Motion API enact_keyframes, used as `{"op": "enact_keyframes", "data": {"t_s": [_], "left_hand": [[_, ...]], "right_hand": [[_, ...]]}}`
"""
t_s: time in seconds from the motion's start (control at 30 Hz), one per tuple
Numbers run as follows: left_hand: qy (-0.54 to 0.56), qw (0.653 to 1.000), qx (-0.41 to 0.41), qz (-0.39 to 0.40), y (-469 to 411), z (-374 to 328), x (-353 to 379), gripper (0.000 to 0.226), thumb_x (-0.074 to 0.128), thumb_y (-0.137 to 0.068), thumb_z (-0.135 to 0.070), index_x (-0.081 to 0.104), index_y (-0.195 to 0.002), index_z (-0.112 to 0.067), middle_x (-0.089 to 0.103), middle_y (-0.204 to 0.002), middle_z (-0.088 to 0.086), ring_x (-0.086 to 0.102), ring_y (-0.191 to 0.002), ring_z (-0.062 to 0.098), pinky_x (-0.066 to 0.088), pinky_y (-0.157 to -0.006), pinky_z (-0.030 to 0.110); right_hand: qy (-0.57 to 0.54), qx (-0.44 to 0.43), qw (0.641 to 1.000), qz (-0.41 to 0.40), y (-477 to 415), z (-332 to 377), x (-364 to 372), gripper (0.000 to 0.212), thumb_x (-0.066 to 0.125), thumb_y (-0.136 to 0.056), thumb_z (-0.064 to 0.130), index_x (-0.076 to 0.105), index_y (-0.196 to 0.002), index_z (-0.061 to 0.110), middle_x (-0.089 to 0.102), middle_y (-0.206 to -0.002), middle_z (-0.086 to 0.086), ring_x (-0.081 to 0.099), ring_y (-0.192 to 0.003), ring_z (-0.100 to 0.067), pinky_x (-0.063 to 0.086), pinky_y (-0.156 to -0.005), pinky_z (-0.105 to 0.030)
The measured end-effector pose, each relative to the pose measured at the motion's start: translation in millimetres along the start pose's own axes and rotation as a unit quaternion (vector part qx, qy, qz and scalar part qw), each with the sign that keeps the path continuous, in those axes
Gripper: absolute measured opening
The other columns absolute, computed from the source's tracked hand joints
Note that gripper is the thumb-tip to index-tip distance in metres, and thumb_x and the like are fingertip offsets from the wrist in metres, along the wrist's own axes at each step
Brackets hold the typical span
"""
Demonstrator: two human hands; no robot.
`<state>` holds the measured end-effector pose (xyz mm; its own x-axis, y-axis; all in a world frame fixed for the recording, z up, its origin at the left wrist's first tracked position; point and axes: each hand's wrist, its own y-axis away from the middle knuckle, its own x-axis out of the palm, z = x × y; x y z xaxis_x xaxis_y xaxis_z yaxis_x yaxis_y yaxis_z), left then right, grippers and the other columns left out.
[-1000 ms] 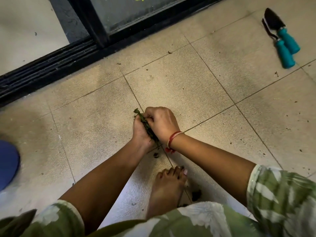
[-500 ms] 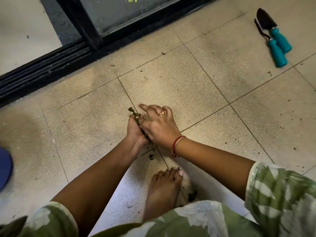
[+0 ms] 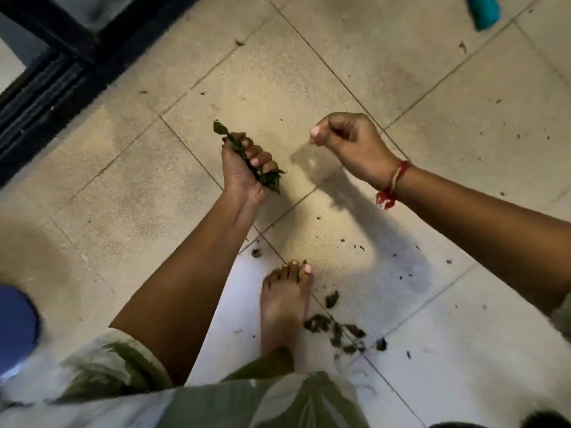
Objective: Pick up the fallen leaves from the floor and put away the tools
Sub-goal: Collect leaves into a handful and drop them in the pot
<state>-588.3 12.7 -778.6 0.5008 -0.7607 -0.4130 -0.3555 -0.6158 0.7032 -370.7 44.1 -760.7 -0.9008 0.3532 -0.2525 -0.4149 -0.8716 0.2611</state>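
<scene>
My left hand (image 3: 244, 171) is closed around a bunch of green leaves (image 3: 269, 179), whose ends stick out above and below the fist. My right hand (image 3: 349, 143) hovers to the right of it, apart from the bunch, fingers curled with nothing seen in them. More fallen leaves (image 3: 333, 330) lie in a dark clump on the tiles beside my bare foot (image 3: 285, 301), with small crumbs scattered to the right. Only the teal handle end of a garden tool (image 3: 483, 9) shows at the top right edge.
A black sliding-door track (image 3: 40, 97) runs along the upper left. A blue object (image 3: 15, 329) sits at the left edge. Beige floor tiles (image 3: 309, 72) stretch ahead of my hands, dotted with small bits of debris.
My right hand has let go of the bunch and moved off to the right. My left hand keeps the leaves. The view has tilted down, pushing the tools nearly out of frame.
</scene>
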Motion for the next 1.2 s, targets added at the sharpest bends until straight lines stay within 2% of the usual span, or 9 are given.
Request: {"op": "enact_keyframes", "data": {"t_s": [0.03, 0.07, 0.1, 0.17, 0.27, 0.67, 0.8, 1.0, 1.2], "left_hand": [[0.196, 0.978, -0.009, 0.075, -16.9, -36.5, -17.8, 0.05, 0.036, -0.085, -0.054, 0.045, -0.13, -0.034, 0.064, -0.098, 0.001, 0.059, -0.09, 0.012, 0.044, -0.081, 0.026], [0.404, 0.911, -0.024, 0.085, -38.1, -69.5, -37.2, 0.042, 0.037, -0.08, -0.051, 0.05, -0.119, -0.043, 0.063, -0.071, -0.006, 0.056, -0.066, 0.003, 0.04, -0.063, 0.017], [0.498, 0.864, -0.029, 0.066, -48.8, -94.6, -54.7, 0.023, 0.042, -0.079, -0.051, 0.059, -0.093, -0.044, 0.052, -0.051, -0.014, 0.046, -0.047, -0.002, 0.033, -0.048, 0.012], [0.561, 0.824, -0.039, 0.071, -43.5, -121.7, -69.5, 0.046, 0.043, -0.09, -0.046, 0.057, -0.05, -0.029, 0.04, -0.038, -0.012, 0.036, -0.033, 0.001, 0.027, -0.036, 0.012], [0.636, 0.756, -0.111, 0.11, -17.4, -128.1, -83.0, 0.053, 0.038, -0.095, -0.028, 0.048, -0.043, -0.02, 0.034, -0.034, -0.009, 0.031, -0.027, 0.004, 0.022, -0.032, 0.012], [0.636, 0.755, -0.137, 0.084, 218.4, -154.3, -153.4, 0.034, 0.049, -0.075, -0.026, 0.049, -0.041, -0.021, 0.035, -0.034, -0.009, 0.032, -0.027, 0.003, 0.023, -0.031, 0.012], [0.65, 0.747, -0.121, 0.07, 273.7, -163.0, -165.7, 0.032, 0.05, -0.073, -0.025, 0.047, -0.041, -0.021, 0.034, -0.034, -0.01, 0.031, -0.027, 0.003, 0.022, -0.03, 0.013], [0.68, 0.721, -0.119, 0.055, 320.1, -148.7, -161.4, 0.03, 0.049, -0.071, -0.024, 0.049, -0.041, -0.022, 0.036, -0.033, -0.009, 0.033, -0.027, 0.002, 0.024, -0.031, 0.014], [0.721, 0.685, -0.102, 0.03, 343.1, -104.9, -183.5, 0.031, 0.049, -0.072, -0.025, 0.049, -0.041, -0.022, 0.037, -0.033, -0.009, 0.034, -0.027, 0.002, 0.023, -0.031, 0.013]], "right_hand": [[-0.011, 0.015, 0.999, -0.032, 12.3, 0.0, -9.0, 0.022, 0.053, -0.094, 0.019, 0.061, -0.074, 0.021, 0.061, -0.075, 0.008, 0.058, -0.072, 0.002, 0.045, -0.072, -0.016], [-0.024, 0.034, 0.997, -0.061, 25.3, -0.7, -16.5, 0.026, 0.049, -0.096, 0.02, 0.058, -0.072, 0.021, 0.06, -0.073, 0.006, 0.057, -0.069, 0.002, 0.043, -0.07, -0.014], [-0.035, 0.057, 0.994, -0.088, 41.4, 0.1, -24.5, 0.029, 0.047, -0.096, 0.021, 0.057, -0.07, 0.02, 0.059, -0.072, 0.003, 0.056, -0.067, 0.002, 0.042, -0.069, -0.013], [-0.037, 0.104, 0.985, -0.132, 76.4, 4.5, -35.7, 0.032, 0.045, -0.095, 0.026, 0.056, -0.065, 0.02, 0.058, -0.069, 0.0, 0.055, -0.065, -0.001, 0.041, -0.07, -0.016], [-0.029, 0.162, 0.973, -0.159, 138.4, 19.2, -41.8, 0.039, 0.044, -0.096, 0.029, 0.055, -0.059, 0.024, 0.059, -0.064, 0.002, 0.055, -0.064, -0.007, 0.044, -0.077, -0.029], [-0.07, 0.269, 0.926, -0.255, 348.1, 160.2, -45.0, 0.05, 0.047, -0.086, 0.051, 0.055, -0.052, 0.016, 0.057, -0.056, -0.003, 0.055, -0.063, -0.021, 0.049, -0.082, -0.046], [-0.032, 0.291, 0.919, -0.263, 384.6, 194.0, -54.7, 0.048, 0.048, -0.096, 0.038, 0.055, -0.058, 0.01, 0.059, -0.062, -0.007, 0.058, -0.069, -0.028, 0.05, -0.08, -0.045], [-0.066, 0.334, 0.897, -0.282, 427.4, 206.6, -48.3, 0.017, 0.046, -0.096, 0.004, 0.062, -0.093, 0.009, 0.061, -0.081, -0.003, 0.061, -0.068, -0.018, 0.055, -0.079, -0.042], [0.014, 0.37, 0.911, -0.184, 466.0, 210.7, -7.1, 0.034, 0.064, -0.09, 0.031, 0.059, -0.061, 0.014, 0.06, -0.056, -0.007, 0.057, -0.058, -0.021, 0.046, -0.063, -0.029]]}}
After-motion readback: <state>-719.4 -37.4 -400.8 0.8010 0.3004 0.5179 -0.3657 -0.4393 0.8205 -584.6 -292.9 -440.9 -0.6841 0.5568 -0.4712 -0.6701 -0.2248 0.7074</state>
